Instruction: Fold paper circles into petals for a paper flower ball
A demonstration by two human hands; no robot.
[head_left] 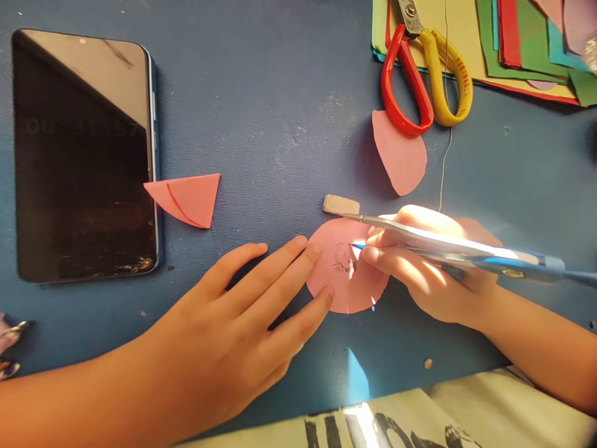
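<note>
Pink paper circle (347, 274) lies flat on the blue table (280, 112). My left hand (224, 348) is spread open, three fingertips pressing the circle's left edge. My right hand (429, 267) is closed around a pen (466, 255), its tip on a small drawing at the circle's middle. An eraser (341, 204) sits just above the circle, a pink scrap (400, 154) and scissors (422, 74) farther up. Left of the circle, bare table runs to a folded pink piece (186, 199) and a phone (84, 155)

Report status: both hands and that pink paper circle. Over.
Left hand flat, fingertips pinning pink circle. Right hand gripping pen, tip on small sketch. Eraser lies just above circle.
</note>
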